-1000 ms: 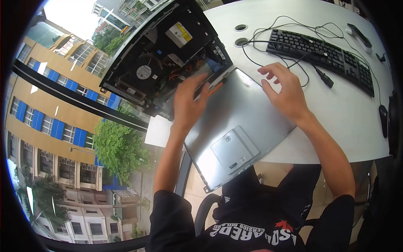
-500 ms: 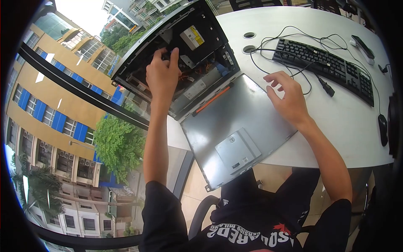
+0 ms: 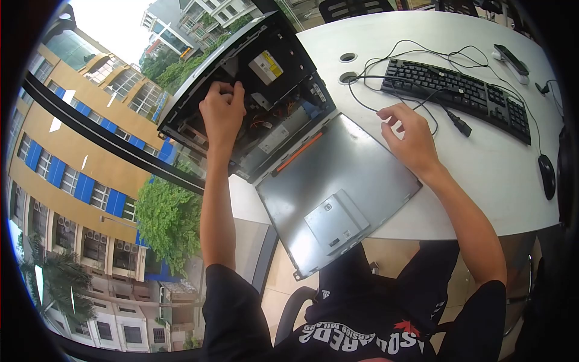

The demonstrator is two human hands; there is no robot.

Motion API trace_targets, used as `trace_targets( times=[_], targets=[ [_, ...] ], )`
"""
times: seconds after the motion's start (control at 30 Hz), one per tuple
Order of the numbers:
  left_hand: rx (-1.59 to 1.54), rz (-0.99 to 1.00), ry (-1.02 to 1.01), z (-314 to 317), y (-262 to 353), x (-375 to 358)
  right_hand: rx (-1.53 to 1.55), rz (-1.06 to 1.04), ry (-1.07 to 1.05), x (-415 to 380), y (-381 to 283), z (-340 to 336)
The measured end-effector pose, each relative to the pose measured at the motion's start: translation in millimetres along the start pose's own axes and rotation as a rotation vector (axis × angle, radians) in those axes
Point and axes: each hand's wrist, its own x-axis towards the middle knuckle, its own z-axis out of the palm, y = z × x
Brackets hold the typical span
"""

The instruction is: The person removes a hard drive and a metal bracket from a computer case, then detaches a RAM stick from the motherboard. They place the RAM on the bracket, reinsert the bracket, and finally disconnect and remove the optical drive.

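An opened desktop computer case stands at the table's left edge, with a labelled drive, orange wires and dark parts inside. My left hand reaches into the case, left of the drive. Its fingers are curled in near the thumb; anything between them is hidden. The case's metal side panel lies folded down toward me, with an orange strip along its hinge side. Over the panel's right edge hovers my right hand, fingers loosely bent and apart, holding nothing.
On the white table lie a black keyboard, tangled cables with a black plug, a mouse and a dark handheld device. A window frame borders the left side. Chairs stand behind.
The fingers of my left hand have curled in more, and the hand sits slightly lower in the case. My right hand keeps almost the same pose. The whole view has shifted slightly.
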Motion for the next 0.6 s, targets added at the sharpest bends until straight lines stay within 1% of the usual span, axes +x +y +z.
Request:
trace_targets(
  times=[0.07, 0.2, 0.3, 0.4, 0.5, 0.53, 0.6],
  targets=[
    [-0.003, 0.017, 0.011, 0, -1, -1, 0.001, 0.003, 0.005, 0, 1, -1],
    [-0.037, -0.054, -0.008, -9, -7, -9, -0.019, 0.001, 0.004, 1, 4, -2],
    [-0.125, -0.005, -0.005, -18, 10, -24, -0.003, 0.009, -0.001, 1, 4, 2],
    [-0.125, 0.093, 0.04, -22, 18, -32, 0.002, 0.019, -0.021, 0, 4, 5],
    [-0.157, 0.096, 0.103, -28, 13, -38, 0.012, 0.021, -0.014, -1, 2, 6],
    [-0.122, 0.089, 0.093, -32, 15, -42, 0.013, 0.024, -0.011, -1, 1, 5],
    [-0.088, 0.212, 0.068, -35, 18, -53, 0.014, 0.024, -0.006, -1, 1, 4]
  ],
)
